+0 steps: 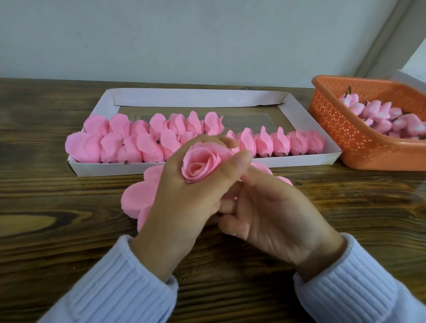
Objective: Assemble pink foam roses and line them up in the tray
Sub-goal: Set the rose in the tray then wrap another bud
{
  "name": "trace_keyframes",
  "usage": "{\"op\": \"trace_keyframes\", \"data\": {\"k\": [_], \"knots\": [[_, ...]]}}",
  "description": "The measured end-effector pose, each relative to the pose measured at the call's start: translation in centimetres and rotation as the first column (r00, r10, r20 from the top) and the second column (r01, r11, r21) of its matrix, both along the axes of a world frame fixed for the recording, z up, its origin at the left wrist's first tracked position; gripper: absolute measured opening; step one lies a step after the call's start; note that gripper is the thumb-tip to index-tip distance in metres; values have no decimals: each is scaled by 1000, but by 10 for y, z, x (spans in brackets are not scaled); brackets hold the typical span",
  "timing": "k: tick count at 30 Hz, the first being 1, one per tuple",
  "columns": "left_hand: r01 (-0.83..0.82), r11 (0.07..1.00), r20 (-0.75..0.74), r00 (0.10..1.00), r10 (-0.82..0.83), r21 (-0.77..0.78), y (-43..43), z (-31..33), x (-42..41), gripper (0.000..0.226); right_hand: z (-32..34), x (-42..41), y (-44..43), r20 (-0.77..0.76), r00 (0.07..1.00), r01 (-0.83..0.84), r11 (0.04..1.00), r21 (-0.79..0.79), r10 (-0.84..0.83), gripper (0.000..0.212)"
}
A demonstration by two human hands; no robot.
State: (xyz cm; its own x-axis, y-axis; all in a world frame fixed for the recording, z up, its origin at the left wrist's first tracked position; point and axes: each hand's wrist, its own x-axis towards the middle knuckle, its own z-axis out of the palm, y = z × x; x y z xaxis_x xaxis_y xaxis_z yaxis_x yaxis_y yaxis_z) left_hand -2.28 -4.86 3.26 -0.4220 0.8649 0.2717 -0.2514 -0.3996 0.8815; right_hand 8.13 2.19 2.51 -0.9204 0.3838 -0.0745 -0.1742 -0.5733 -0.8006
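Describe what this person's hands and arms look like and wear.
The left hand and right hand are bare: no gloves, rings or watch show. The left sleeve and right sleeve are pale lavender-blue knit, ribbed lengthwise, ending in cuffs at the wrists.

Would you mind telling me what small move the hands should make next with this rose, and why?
Probably carry the rose, gripped in the left hand, to the tray: its petals look fully wrapped, and the back row ends midway, leaving room to its right.
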Motion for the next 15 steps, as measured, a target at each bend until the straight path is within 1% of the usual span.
{"op": "trace_keyframes", "data": {"k": [1,4,6,8,10,12,15], "knots": [[-14,1000,-16,1000,14,-9,0,-1,0,9,0,0,0,-21,1000,-13,1000,-1,13,37],[-26,999,-133,991,22,-24,0,-2,0,15,-3,-1,0,-48,999,4,1000,-11,-5,38],[3,999,-231,973,-11,-33,-1,-3,1,26,-4,-2,0,-34,999,24,1000,8,-24,34],[24,998,-292,956,-41,-60,-2,-3,2,30,-5,-4,-1,-3,999,41,998,48,-41,29],[26,996,-290,956,-50,-86,-3,-3,3,28,-6,-4,-1,14,999,52,997,62,-53,30],[38,996,-246,968,-56,-80,-4,-2,4,23,-6,-4,-2,4,999,32,997,77,-33,32],[13,999,-179,984,-21,-47,-4,1,1,17,-4,-2,-4,-86,996,-31,998,55,36,28]]}}
